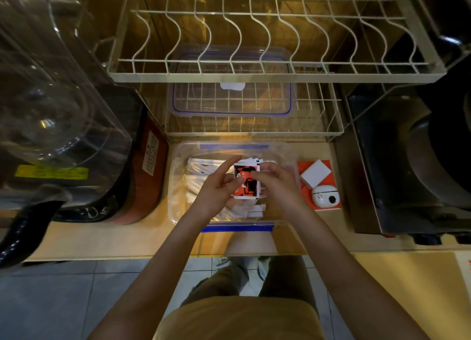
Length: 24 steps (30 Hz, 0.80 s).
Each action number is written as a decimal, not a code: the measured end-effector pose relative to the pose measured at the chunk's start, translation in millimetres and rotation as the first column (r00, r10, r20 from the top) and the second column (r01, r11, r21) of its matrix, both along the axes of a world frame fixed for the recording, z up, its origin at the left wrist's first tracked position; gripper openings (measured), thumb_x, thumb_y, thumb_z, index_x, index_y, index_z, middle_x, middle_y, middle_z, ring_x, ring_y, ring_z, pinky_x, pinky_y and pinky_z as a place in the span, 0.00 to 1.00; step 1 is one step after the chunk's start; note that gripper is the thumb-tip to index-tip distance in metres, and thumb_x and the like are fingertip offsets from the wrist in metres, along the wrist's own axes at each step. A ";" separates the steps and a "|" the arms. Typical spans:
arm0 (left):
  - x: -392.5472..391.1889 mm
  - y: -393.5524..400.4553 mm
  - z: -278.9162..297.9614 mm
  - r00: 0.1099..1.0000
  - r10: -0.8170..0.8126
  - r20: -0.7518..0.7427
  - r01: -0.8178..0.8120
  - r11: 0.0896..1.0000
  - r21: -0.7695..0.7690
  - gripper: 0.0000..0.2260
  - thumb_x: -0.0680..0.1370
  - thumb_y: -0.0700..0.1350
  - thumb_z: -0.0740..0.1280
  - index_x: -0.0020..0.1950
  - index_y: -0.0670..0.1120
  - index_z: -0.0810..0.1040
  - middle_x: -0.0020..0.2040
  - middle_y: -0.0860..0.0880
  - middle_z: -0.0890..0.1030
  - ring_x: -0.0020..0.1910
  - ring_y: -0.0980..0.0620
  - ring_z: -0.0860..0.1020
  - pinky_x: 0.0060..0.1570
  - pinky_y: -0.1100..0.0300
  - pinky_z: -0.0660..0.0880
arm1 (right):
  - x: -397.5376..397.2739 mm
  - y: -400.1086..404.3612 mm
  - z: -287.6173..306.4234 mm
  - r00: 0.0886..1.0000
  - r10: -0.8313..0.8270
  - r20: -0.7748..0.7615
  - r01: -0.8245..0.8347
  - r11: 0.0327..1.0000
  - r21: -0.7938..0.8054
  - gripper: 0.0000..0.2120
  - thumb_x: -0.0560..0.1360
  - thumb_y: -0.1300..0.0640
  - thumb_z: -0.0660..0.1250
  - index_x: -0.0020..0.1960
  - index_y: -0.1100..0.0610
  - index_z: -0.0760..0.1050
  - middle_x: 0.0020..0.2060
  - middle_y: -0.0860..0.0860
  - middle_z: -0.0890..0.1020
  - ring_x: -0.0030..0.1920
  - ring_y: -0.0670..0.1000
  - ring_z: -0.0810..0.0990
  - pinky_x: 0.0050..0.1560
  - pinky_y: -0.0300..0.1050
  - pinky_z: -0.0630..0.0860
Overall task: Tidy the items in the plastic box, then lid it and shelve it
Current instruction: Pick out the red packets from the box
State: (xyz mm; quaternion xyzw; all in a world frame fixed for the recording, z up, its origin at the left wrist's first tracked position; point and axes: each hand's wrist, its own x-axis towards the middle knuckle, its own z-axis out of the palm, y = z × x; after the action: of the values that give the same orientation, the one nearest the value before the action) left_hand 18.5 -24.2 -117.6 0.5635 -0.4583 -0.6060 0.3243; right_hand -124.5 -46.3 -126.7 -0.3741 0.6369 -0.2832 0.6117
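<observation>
A clear plastic box (178,212) with blue clips sits on the wooden counter in front of me, holding several white paper packets (197,170). Above the box, both hands hold a small stack of orange, black and white packets (248,184). My left hand (218,187) grips the stack's left side. My right hand (277,184) pinches its right side. The box's clear lid (229,102) with a blue seal lies on the lower wire shelf behind the box.
An orange box (323,207) with a white block (316,174) and a white round device (325,198) on it lies right of the plastic box. A wire dish rack (254,72) hangs overhead. A large clear jug (51,97) stands left, a dark appliance (407,161) right.
</observation>
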 end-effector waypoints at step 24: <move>-46.3 -24.0 -60.6 0.291 -0.427 0.856 0.896 0.436 -0.087 0.11 0.74 0.42 0.66 0.55 0.47 0.81 0.62 0.49 0.79 0.66 0.50 0.71 0.64 0.57 0.68 | -60.3 15.6 -3.1 0.561 -0.475 0.678 0.289 0.880 0.378 0.15 0.66 0.58 0.66 0.52 0.59 0.77 0.39 0.54 0.87 0.40 0.49 0.86 0.45 0.42 0.82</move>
State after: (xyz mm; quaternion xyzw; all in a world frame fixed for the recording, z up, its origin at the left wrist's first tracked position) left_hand -27.8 -48.2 -178.1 0.3649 -0.8993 -0.2372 -0.0426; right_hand -184.7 -30.7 -129.7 -0.0026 0.4175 -0.4651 0.7806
